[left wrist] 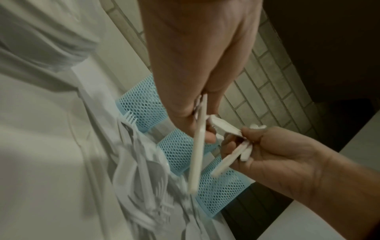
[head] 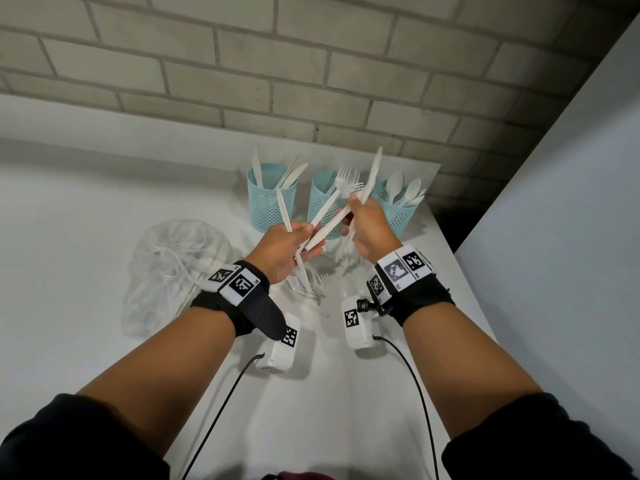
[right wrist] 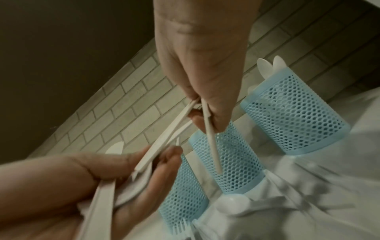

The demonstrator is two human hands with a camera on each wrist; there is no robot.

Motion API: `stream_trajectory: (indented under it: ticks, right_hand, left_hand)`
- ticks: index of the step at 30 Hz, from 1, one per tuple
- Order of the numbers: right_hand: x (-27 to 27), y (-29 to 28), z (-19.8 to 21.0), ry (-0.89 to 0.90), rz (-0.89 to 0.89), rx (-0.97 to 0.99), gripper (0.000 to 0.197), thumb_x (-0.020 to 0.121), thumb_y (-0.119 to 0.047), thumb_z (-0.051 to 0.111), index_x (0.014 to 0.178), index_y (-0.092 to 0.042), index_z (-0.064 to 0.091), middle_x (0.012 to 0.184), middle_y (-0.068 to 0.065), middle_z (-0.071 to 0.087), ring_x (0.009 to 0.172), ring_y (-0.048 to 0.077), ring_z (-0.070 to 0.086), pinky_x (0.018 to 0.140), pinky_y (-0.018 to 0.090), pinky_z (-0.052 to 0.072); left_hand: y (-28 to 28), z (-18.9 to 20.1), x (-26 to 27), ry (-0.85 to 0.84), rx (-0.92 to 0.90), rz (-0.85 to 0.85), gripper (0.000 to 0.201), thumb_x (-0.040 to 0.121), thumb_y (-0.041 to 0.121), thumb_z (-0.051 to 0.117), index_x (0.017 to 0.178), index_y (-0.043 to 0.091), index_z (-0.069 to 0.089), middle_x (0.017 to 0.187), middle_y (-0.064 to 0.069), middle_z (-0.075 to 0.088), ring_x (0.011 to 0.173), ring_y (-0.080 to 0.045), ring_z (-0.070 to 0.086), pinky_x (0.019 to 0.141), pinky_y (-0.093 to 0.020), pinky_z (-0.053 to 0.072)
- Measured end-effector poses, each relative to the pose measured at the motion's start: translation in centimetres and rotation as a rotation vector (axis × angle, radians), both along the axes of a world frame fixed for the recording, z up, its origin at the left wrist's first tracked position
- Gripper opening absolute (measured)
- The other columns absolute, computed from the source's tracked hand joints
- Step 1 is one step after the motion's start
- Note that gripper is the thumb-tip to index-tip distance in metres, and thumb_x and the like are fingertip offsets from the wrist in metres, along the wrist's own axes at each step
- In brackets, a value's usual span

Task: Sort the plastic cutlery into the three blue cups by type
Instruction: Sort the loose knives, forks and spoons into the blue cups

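Note:
Three blue mesh cups stand at the back of the table: the left cup (head: 272,202) holds knives, the middle cup (head: 322,206) forks, the right cup (head: 396,213) spoons. Above the table in front of them, my left hand (head: 308,237) grips a bunch of white cutlery (head: 323,209), with one knife (head: 283,209) sticking up and longer handles slanting right. My right hand (head: 353,216) pinches a long white knife (head: 373,171) that points up, and its fingers meet the slanting handles. The left wrist view shows both hands (left wrist: 205,128) (left wrist: 242,142) joined over the handles. Loose cutlery (head: 317,282) lies under the hands.
A crumpled clear plastic bag (head: 173,268) lies left of the hands. A brick wall (head: 311,64) runs close behind the cups. The table's right edge (head: 460,271) drops beside a white panel (head: 571,202). Cables (head: 221,403) trail from the wrist cameras.

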State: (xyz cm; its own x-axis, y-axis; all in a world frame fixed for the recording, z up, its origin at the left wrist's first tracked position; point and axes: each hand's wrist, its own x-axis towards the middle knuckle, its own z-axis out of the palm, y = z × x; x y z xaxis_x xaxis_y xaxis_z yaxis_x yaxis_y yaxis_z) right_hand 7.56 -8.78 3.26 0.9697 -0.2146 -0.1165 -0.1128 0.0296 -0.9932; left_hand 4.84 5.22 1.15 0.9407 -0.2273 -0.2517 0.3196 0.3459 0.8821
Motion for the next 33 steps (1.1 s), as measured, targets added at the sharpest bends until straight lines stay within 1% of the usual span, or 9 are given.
stream_trajectory:
  ticks: [3,6,10,13,16,19,26,30,33]
  right_hand:
    - [0.2,-0.5,1.0,-0.073,-0.115,0.183,0.015,0.103,-0.023,0.029,0.105,-0.013,0.039,0.072,0.004,0.054,0.061,0.016,0.059,0.059,0.032,0.051]
    - [0.2,-0.7,2.2,-0.137,-0.091,0.201,0.013,0.102,-0.026,0.032,0.106,-0.016,0.038,0.063,0.001,0.045,0.04,0.011,0.049,0.045,0.025,0.046]
    - [-0.1,-0.5,3.5,-0.063,0.158,-0.009,0.009,0.095,-0.025,0.052,0.092,-0.018,0.048,0.061,-0.003,0.037,0.039,0.005,0.03,0.036,0.017,0.026]
    - [-0.7,0.3,3.1,-0.009,0.328,-0.274,0.011,0.085,-0.021,0.066,0.088,-0.012,0.059,0.052,-0.006,0.035,0.041,0.006,0.027,0.036,0.017,0.024]
    - [-0.9,1.2,2.4,0.039,0.402,-0.325,0.017,0.081,-0.018,0.072,0.083,-0.006,0.061,0.047,-0.003,0.031,0.038,0.007,0.025,0.035,0.016,0.021]
    - [-1.0,1.8,2.0,0.07,0.437,-0.334,0.025,0.081,-0.017,0.071,0.067,-0.011,0.051,0.046,-0.002,0.032,0.035,0.005,0.026,0.034,0.015,0.021]
    - [1.3,2.8,2.3,0.049,0.236,-0.158,0.022,0.1,-0.02,0.041,0.08,-0.014,0.045,0.064,0.003,0.045,0.05,0.01,0.037,0.038,0.016,0.031]
    - [3.3,3.5,4.1,0.024,0.157,0.066,0.019,0.103,-0.022,0.028,0.092,-0.013,0.04,0.075,0.01,0.062,0.06,0.019,0.062,0.062,0.034,0.052]
    - [4.9,3.9,5.8,-0.062,0.098,0.262,0.011,0.103,-0.022,0.032,0.107,-0.013,0.036,0.069,0.009,0.054,0.051,0.018,0.06,0.057,0.036,0.055]
  left_hand:
    - [0.6,0.0,0.2,0.014,0.05,-0.031,0.022,0.096,0.007,0.047,0.111,-0.002,0.06,0.087,-0.008,0.063,0.075,-0.013,0.062,0.064,-0.017,0.056]
    - [1.2,0.2,0.4,0.01,0.189,-0.136,0.016,0.095,0.012,0.05,0.099,0.005,0.065,0.086,-0.002,0.066,0.065,-0.006,0.059,0.054,-0.012,0.05]
    - [1.4,0.7,0.3,0.033,0.338,-0.303,0.016,0.094,0.012,0.054,0.097,0.004,0.067,0.084,-0.001,0.068,0.053,-0.001,0.058,0.043,-0.01,0.042]
    - [1.3,1.0,-0.1,0.038,0.393,-0.384,0.019,0.093,0.01,0.054,0.104,-0.001,0.065,0.083,-0.002,0.067,0.049,-0.001,0.056,0.039,-0.01,0.038]
    - [1.2,1.2,-0.3,0.042,0.391,-0.396,0.022,0.093,0.008,0.052,0.109,-0.004,0.062,0.084,-0.004,0.065,0.047,-0.002,0.054,0.037,-0.01,0.036]
    - [1.0,1.3,-0.4,0.036,0.386,-0.4,0.017,0.094,0.008,0.052,0.104,0.0,0.063,0.084,-0.004,0.064,0.047,-0.002,0.054,0.038,-0.01,0.038]
    - [1.9,1.5,-0.3,0.036,0.348,-0.308,0.016,0.093,0.018,0.055,0.099,0.004,0.063,0.076,0.0,0.059,0.05,-0.003,0.051,0.042,-0.011,0.041]
    - [3.4,1.8,0.0,0.032,0.298,-0.227,0.031,0.095,0.033,0.05,0.098,0.007,0.066,0.073,0.002,0.054,0.052,-0.004,0.044,0.041,-0.009,0.037]
    - [4.9,2.1,0.2,0.048,0.286,-0.141,0.03,0.098,0.027,0.046,0.102,0.005,0.065,0.073,0.001,0.054,0.055,-0.006,0.042,0.041,-0.01,0.035]
